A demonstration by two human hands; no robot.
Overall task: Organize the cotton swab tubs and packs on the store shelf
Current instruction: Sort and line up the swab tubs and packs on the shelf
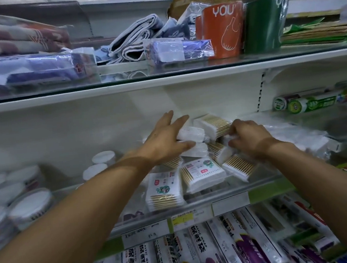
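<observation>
Several flat cotton swab packs lie heaped on the middle shelf [196, 210]. My left hand [165, 139] grips a white pack [191, 133] at the top of the heap, fingers over it and thumb under. My right hand [248, 137] curls its fingers round another pack [214, 124] at the back of the heap. Two labelled packs [165, 189] [203, 173] lie flat at the front, and a tilted pack [239, 167] shows its wooden sticks below my right wrist. Round white-lidded swab tubs [31, 205] [103, 157] stand on the left of the same shelf.
Green wrap rolls [312, 102] lie at the right of the middle shelf beside clear bagged goods [298, 135]. The glass upper shelf [163, 74] carries folded cloths, an orange pack [225, 30] and a green pack [264, 24]. Plastic wrap boxes [220, 249] fill the shelf below.
</observation>
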